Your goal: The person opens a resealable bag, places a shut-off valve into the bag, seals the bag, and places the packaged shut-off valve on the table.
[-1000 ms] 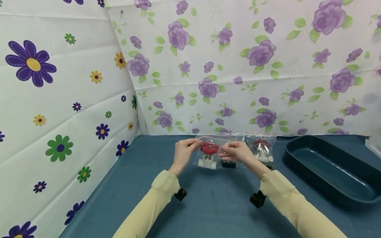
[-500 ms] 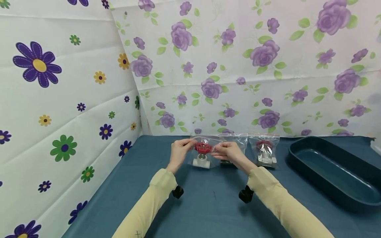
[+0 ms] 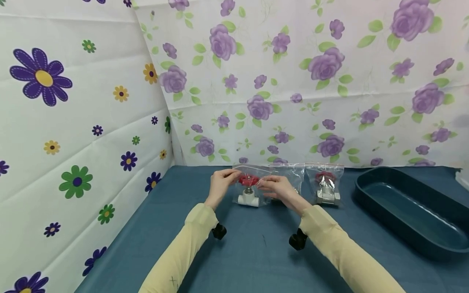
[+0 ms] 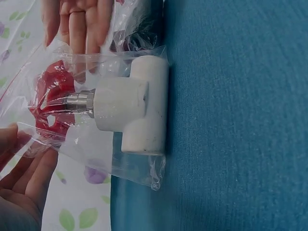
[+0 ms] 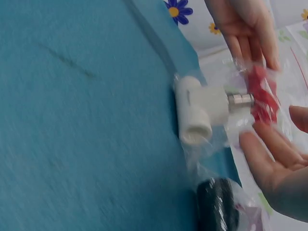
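Note:
A clear zip bag (image 4: 103,161) stands on the blue cloth, holding a white tee-shaped valve (image 3: 248,198) with a red handwheel (image 3: 248,180). My left hand (image 3: 221,185) pinches the bag's upper left side between thumb and fingers, next to the handwheel. On the other side, my right hand (image 3: 280,188) touches the bag with its fingers straight and its thumb apart from them, as the right wrist view shows. Behind the right hand stands a second clear bag (image 3: 293,173) with a dark cylindrical part (image 5: 217,204), mostly hidden in the head view.
Further right is a third clear bag (image 3: 338,179) with a metal valve (image 3: 327,195) and red handwheel. A deep dark teal tray (image 3: 388,221) lies at the right. Flowered cloths hang behind and at the left. A clear object (image 3: 462,179) shows at the right edge.
Both hands have moved the bag with the white valve left, away from the second bag. During the last half second the right hand's fingers have shifted slightly left; the bag has hardly moved.

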Action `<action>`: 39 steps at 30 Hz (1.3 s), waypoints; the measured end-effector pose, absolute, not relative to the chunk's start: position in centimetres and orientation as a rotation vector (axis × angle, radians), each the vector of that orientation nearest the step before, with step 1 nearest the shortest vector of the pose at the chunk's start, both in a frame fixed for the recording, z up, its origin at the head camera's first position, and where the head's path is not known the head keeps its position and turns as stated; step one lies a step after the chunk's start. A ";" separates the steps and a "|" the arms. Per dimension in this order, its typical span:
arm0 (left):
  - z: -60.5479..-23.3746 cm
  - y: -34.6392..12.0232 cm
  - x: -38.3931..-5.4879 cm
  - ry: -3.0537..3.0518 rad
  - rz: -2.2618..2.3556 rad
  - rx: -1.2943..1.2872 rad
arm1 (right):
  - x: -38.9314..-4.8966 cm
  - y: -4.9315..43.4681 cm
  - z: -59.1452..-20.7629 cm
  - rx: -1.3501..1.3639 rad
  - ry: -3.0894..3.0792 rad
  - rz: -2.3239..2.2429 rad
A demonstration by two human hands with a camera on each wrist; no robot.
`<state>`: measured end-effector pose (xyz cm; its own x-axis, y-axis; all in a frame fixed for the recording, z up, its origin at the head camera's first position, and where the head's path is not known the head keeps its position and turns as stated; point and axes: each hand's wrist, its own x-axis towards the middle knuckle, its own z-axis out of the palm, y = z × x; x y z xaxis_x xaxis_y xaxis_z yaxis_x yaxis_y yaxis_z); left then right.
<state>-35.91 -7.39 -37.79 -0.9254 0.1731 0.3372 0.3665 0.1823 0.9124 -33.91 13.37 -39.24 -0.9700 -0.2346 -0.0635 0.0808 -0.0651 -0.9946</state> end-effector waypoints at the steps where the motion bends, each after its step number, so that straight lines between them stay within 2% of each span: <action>1: -38.2 -7.4 -36.4 -2.296 -1.834 -0.518 | -33.8 13.2 -39.3 -0.169 1.996 -2.125; 6: -39.2 -6.9 -37.6 -2.326 -1.773 -0.469 | -33.7 12.4 -39.3 -0.168 1.990 -2.101; 25: -40.9 -6.4 -38.7 -2.322 -1.938 -0.287 | -35.5 10.4 -40.0 -0.025 1.935 -2.124; 39: -42.0 -7.0 -38.6 -2.485 -1.849 -0.203 | -36.0 10.0 -41.1 -0.095 1.977 -2.068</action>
<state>-38.62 -6.95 -42.04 -0.9907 0.0827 0.1079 0.1271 0.2818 0.9510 -35.95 9.98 -41.12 -0.9591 -0.2441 -0.1433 0.1541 -0.0259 -0.9877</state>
